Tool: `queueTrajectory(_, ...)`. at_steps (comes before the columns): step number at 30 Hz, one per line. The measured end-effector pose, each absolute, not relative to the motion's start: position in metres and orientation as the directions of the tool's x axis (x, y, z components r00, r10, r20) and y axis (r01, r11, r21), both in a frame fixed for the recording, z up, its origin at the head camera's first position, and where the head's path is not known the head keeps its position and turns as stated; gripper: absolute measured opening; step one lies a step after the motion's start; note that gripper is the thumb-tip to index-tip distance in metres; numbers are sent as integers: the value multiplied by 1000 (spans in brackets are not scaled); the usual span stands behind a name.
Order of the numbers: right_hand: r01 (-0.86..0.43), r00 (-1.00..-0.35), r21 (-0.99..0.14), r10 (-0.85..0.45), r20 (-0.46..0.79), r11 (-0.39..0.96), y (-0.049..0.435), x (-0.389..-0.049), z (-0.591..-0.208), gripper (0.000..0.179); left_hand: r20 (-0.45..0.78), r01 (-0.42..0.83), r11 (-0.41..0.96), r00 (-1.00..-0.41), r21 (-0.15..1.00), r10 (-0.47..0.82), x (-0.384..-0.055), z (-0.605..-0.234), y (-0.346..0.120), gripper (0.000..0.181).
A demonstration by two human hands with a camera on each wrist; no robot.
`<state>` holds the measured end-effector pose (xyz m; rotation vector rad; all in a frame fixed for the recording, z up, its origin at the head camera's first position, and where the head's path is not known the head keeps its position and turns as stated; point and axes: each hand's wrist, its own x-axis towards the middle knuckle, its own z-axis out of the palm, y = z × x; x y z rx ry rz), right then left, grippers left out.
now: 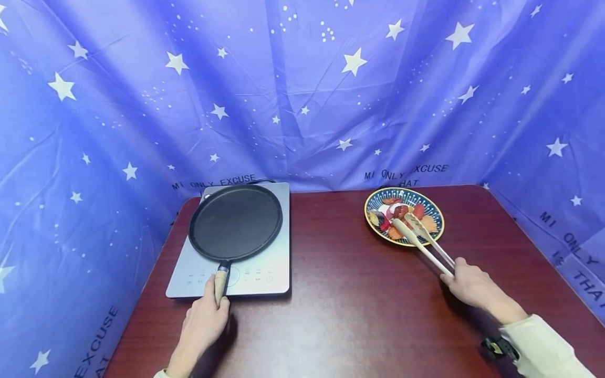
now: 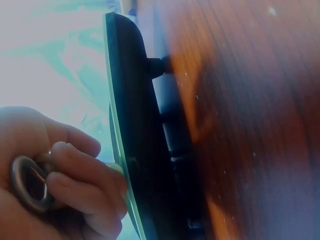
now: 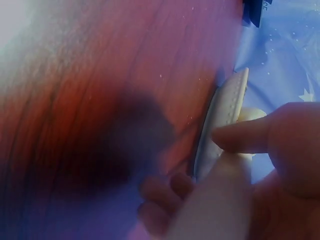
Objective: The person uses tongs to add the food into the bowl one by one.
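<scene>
A flat black round pan [image 1: 236, 223] rests on the silver induction cooktop [image 1: 279, 273] at the left of the table. My left hand [image 1: 203, 320] grips its wooden handle [image 1: 219, 283]; in the left wrist view the fingers [image 2: 85, 175] curl round the handle, whose metal end ring [image 2: 32, 184] shows. My right hand [image 1: 477, 289] holds a pair of pale tongs [image 1: 432, 257]. The tong tips lie over the food on a blue patterned plate [image 1: 371, 197] with a yellow rim. On that plate are several pieces of food, red, orange and white, such as a dark red one [image 1: 400, 211].
The dark red wooden table [image 1: 326, 294] stretches between cooktop and plate. Blue star-patterned cloth [image 1: 312, 94] hangs behind the table and along both sides. A black cable [image 1: 260, 181] lies behind the cooktop. A dark wrist device [image 1: 500, 348] sits by the right sleeve.
</scene>
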<state>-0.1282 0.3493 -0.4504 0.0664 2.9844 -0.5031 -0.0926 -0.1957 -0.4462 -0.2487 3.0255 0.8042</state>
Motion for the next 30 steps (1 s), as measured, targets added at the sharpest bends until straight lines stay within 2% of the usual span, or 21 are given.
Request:
queueTrajectory(19, 30, -993, -338, 68, 102, 941, 348, -126, -439, 41, -35, -159, 847, -986, 508, -164, -92, -445, -199, 62)
queueTrajectory(26, 32, -989, -304, 74, 127, 952, 337, -134, -436, 47, -35, -153, 846, -987, 511, -157, -93, -446, -197, 61)
queueTrajectory(30, 16, -980, -264, 67, 187, 964, 330, -137, -437, 44, -36, -149, 843, -988, 517, -153, -93, -447, -197, 61)
